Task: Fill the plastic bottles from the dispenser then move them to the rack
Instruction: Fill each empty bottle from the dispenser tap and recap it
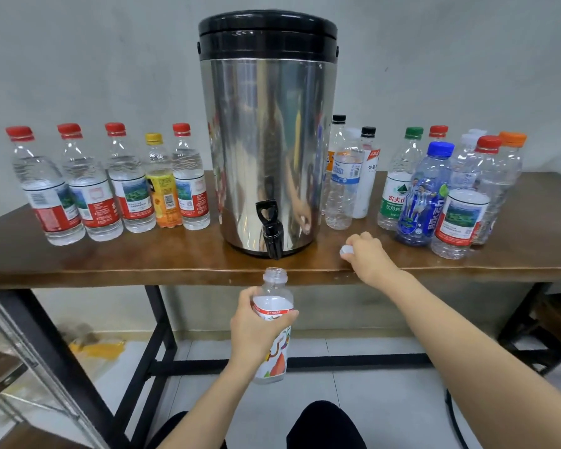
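A steel dispenser [266, 150] with a black lid stands mid-table, its black tap [271, 228] overhanging the front edge. My left hand [256, 325] grips an uncapped clear bottle [277, 351] with a white, fruit-printed label, held upright below the table edge with its mouth just under the tap. My right hand [370, 257] rests at the table's front edge to the right of the tap, fingers curled round a small white cap [346, 250].
Several capped, filled bottles [117, 186] line the brown table [143, 257] left of the dispenser. Several mostly empty capped bottles [434, 196] crowd the right side. Black table legs and a crossbar run below; a metal frame [30, 345] stands at lower left.
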{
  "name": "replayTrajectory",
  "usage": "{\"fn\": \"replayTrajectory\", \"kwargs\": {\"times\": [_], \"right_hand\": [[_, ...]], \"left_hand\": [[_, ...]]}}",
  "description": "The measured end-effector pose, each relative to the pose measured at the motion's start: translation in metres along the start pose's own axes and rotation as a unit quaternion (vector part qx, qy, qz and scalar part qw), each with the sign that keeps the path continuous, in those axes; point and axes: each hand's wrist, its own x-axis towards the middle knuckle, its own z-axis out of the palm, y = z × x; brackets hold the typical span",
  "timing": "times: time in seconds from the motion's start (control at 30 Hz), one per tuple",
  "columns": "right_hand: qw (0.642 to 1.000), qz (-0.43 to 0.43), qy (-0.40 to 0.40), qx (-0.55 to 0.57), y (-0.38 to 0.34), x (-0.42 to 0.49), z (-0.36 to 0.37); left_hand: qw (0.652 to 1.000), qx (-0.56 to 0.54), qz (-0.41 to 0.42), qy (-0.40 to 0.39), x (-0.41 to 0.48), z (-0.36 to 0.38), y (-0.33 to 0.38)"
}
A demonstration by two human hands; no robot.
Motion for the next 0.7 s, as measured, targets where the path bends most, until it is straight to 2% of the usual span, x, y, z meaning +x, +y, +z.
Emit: {"fn": "replayTrajectory", "kwargs": {"times": [0.23,0.33,0.43,0.57,0.7], "right_hand": [[0.999,-0.016,0.048,0.001,-0.011,-0.007,-0.006],[0.987,-0.096,0.120,0.056,-0.028,-0.014,-0.018],[0.958,-0.190,0.164,0.141,-0.056,-0.022,-0.035],[0.926,-0.288,0.173,0.173,-0.095,-0.036,-0.058],[0.926,-0.325,0.151,0.118,-0.119,-0.039,-0.070]], "left_hand": [[0.997,0.013,0.065,0.026,0.014,0.000,0.013],[0.995,0.008,0.087,0.039,0.018,0.000,0.017],[0.990,0.017,0.125,0.065,0.021,0.000,0.018],[0.984,0.031,0.160,0.074,0.025,0.001,0.018],[0.985,0.031,0.154,0.066,0.027,0.003,0.016]]}}
